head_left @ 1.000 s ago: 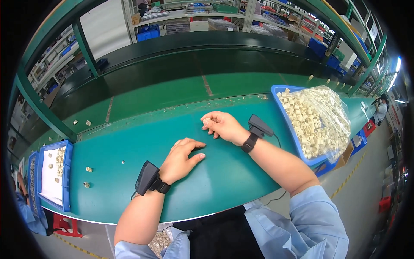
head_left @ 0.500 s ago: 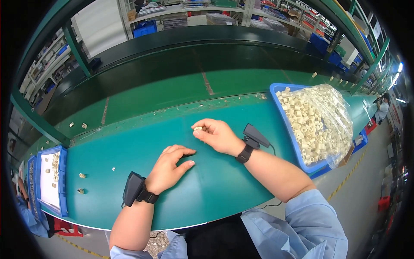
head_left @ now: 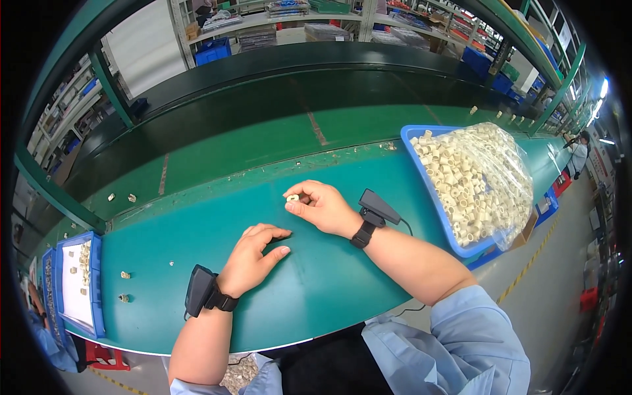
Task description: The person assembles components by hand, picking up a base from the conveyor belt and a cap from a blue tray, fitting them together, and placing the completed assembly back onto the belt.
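My right hand (head_left: 320,205) is held just above the green bench, pinching a small cream tube-shaped fitting (head_left: 292,197) between thumb and fingertips. The opening of the fitting partly shows. Lower and to the left, my left hand (head_left: 253,259) hovers over or rests on the bench with its fingers stretched and the thumb apart. Nothing shows in it, though the space under its fingers is in shadow. To my right stands a blue bin (head_left: 431,209) heaped with similar cream fittings (head_left: 454,178), partly covered by a clear plastic bag (head_left: 510,174).
At the left end of the bench, a blue tray (head_left: 97,283) with a white liner holds several fittings. Two loose fittings, one upper (head_left: 125,274) and one lower (head_left: 124,298), lie beside it. A green conveyor belt (head_left: 250,141) runs behind the bench. Someone's arm shows at far left.
The fitting in my right fingertips has turned slightly and shows more of its opening. The whole view has shifted a little; both hands keep nearly the same place over the bench.
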Tool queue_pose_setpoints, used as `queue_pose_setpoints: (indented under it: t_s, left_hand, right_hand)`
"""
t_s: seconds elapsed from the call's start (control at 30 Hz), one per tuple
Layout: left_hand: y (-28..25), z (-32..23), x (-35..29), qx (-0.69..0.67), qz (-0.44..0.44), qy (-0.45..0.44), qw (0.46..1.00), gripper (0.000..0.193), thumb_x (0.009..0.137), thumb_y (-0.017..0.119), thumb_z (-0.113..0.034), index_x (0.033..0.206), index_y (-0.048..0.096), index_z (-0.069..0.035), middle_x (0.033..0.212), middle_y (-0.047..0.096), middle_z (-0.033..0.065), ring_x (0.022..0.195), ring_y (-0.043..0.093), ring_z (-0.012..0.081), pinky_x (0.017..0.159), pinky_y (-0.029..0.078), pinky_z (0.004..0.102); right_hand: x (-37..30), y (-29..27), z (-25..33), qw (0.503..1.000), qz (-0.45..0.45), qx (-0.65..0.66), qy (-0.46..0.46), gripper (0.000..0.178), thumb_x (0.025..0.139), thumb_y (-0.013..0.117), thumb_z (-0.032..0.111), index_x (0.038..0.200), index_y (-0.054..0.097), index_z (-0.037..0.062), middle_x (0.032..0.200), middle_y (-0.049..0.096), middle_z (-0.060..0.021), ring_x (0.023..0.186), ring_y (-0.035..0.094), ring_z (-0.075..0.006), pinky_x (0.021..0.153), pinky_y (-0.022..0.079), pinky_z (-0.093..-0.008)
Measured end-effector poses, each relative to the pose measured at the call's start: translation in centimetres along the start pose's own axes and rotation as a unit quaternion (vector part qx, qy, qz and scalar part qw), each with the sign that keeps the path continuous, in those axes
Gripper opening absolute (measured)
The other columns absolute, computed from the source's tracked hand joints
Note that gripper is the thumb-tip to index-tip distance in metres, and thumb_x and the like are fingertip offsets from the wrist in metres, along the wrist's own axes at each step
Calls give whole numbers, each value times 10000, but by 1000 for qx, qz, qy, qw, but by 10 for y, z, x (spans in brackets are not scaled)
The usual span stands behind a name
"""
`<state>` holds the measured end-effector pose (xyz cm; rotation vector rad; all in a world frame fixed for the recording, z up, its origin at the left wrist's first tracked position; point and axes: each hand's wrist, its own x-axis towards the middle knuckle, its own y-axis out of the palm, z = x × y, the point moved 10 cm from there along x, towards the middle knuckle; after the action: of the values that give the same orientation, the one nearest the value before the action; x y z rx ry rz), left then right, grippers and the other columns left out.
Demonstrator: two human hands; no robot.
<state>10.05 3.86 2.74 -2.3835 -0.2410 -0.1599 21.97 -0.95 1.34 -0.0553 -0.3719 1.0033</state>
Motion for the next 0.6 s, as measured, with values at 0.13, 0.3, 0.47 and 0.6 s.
queue_pose_setpoints:
  t_s: [0.13, 0.3, 0.47, 0.6]
  left_hand:
    - [0, 0, 0, -3, 6, -1, 1000, 258, 782, 622, -111, 1028, 593, -38, 1034, 579, 95, 1007, 506, 253, 884, 396, 342]
    - [0, -1, 0, 1, 18, 0, 1000, 269, 784, 624, -121, 1039, 590, -40, 1046, 572, 96, 1014, 503, 252, 882, 400, 340]
    - [2, -1, 0, 6, 26, 9, 1000, 283, 787, 622, -126, 1055, 584, -42, 1057, 563, 99, 1020, 501, 251, 888, 400, 335]
    - [2, -1, 0, 10, 32, 4, 999, 289, 791, 619, -130, 1064, 581, -44, 1060, 560, 101, 1025, 500, 248, 891, 399, 331]
  right_hand:
    - [0, 3, -7, 999, 16, 26, 30, 222, 835, 625, 161, 1003, 584, 21, 815, 573, 6, 727, 514, -45, 646, 453, -207]
    - [1, 6, -8, 998, 32, 19, 44, 214, 843, 613, 142, 1010, 577, 12, 809, 574, 5, 725, 512, -40, 636, 450, -198]
    - [5, 7, -13, 996, 39, 68, 46, 219, 854, 597, 143, 1023, 566, 7, 797, 567, 8, 701, 499, -37, 610, 438, -193]
    - [5, 7, -16, 994, 44, 73, 68, 225, 862, 586, 147, 1035, 559, 5, 791, 559, 11, 682, 484, -37, 586, 425, -193]
